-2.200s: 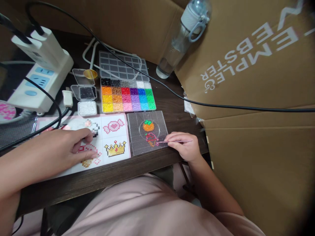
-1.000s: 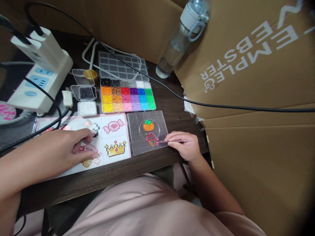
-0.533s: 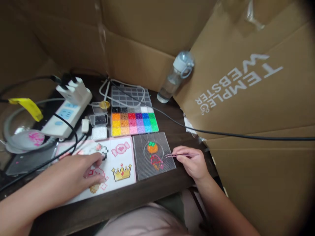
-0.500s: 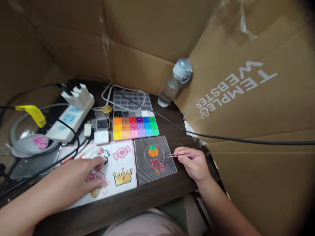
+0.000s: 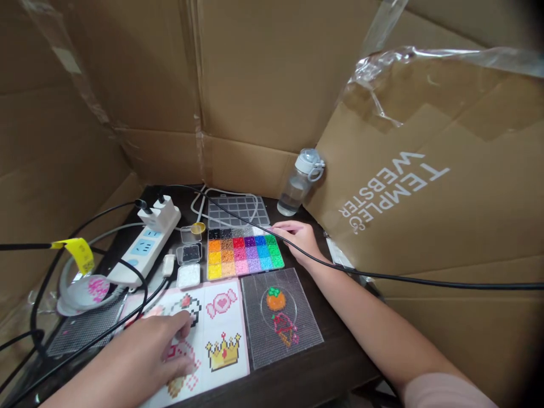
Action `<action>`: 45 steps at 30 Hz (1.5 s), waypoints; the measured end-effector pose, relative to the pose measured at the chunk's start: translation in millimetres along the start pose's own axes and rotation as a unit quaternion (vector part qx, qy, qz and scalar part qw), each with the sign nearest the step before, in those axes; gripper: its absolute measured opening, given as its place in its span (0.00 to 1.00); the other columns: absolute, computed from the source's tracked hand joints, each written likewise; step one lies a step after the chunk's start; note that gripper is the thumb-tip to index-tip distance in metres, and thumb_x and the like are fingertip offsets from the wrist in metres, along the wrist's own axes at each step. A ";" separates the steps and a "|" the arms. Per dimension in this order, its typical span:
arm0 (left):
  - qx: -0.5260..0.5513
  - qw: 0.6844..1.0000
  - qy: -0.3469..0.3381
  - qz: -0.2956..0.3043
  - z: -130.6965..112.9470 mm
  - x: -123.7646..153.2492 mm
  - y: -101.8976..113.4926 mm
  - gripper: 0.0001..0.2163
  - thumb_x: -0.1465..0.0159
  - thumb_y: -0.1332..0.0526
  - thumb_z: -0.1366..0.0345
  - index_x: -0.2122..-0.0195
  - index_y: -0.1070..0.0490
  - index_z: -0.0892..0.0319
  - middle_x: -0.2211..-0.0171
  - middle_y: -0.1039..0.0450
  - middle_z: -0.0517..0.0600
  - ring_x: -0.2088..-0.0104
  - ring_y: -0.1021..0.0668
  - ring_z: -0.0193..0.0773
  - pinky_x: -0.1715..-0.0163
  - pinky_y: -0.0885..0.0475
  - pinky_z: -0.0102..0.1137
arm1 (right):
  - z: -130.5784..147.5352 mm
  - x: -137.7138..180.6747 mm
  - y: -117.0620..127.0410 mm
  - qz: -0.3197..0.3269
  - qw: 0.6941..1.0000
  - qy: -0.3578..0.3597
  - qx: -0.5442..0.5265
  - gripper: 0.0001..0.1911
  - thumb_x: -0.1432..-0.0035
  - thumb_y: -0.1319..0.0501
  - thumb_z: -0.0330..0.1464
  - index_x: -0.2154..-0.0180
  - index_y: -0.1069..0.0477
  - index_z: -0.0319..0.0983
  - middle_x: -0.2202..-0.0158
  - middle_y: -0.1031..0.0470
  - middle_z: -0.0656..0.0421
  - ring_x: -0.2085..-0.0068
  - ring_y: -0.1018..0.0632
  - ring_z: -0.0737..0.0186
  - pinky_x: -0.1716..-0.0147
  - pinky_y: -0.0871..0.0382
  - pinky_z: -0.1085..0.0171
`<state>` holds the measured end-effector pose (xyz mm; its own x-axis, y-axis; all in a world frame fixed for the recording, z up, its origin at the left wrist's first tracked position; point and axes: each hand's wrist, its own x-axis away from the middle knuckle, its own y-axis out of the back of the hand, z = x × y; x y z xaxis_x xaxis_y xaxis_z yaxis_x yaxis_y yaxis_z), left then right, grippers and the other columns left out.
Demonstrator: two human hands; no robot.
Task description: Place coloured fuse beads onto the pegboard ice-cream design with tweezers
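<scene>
White paper [image 5: 212, 325], one sheet, lies under the left hand [image 5: 161, 347], half curled, holding nothing. Rightward: one bead box [image 5: 246, 273], then one pegboard [image 5: 266, 345] bearing two bead figures [image 5: 276, 300]. The right hand [image 5: 300, 239] pinches one pair of tweezers [image 5: 289, 226] near the white beads [image 5: 257, 231]; bead-picking looks in hand, calling for precision. Whether one is gripped, I can't tell.

The left hand [image 5: 153, 354] lies back upward, its thumb [image 5: 181, 365] spread from curled fingers [image 5: 178, 324]; the right hand [image 5: 301, 241] pinches, its forearm [image 5: 352, 311] stretched forward.
</scene>
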<state>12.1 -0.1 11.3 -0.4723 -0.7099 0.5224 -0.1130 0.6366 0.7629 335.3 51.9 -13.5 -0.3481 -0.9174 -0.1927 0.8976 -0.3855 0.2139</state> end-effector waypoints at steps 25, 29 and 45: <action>-0.014 0.999 0.032 -0.005 3.7 -7.8 -9.1 0.09 0.46 0.38 0.56 0.66 0.27 0.52 0.66 0.22 0.49 0.63 0.23 0.47 0.64 0.40 0.36 | -18.1 -2.1 -6.1 -0.033 0.998 0.014 0.043 0.08 0.54 0.32 0.37 0.74 0.21 0.39 0.70 0.17 0.53 0.66 0.18 0.54 0.66 0.25 0.60; -0.002 1.000 0.025 0.011 4.4 -7.3 -7.3 0.10 0.45 0.39 0.55 0.65 0.27 0.52 0.65 0.22 0.50 0.62 0.23 0.47 0.63 0.39 0.36 | -20.1 -2.5 -5.5 -0.032 0.998 0.013 0.052 0.07 0.54 0.32 0.37 0.74 0.21 0.39 0.69 0.17 0.53 0.66 0.18 0.54 0.64 0.25 0.59; 0.011 1.000 0.001 0.014 2.6 -2.2 1.3 0.10 0.43 0.39 0.54 0.65 0.28 0.52 0.65 0.21 0.49 0.62 0.23 0.46 0.65 0.40 0.34 | -19.4 -2.3 -6.7 -0.046 0.997 0.017 0.064 0.08 0.53 0.31 0.38 0.73 0.20 0.39 0.69 0.17 0.53 0.65 0.18 0.54 0.63 0.24 0.58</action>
<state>10.7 3.1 10.2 -0.4741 -0.6919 0.5446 -0.1181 0.6629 0.7393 335.3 58.5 -33.1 -0.4160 -0.8743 -0.2499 0.8193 -0.4796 0.3141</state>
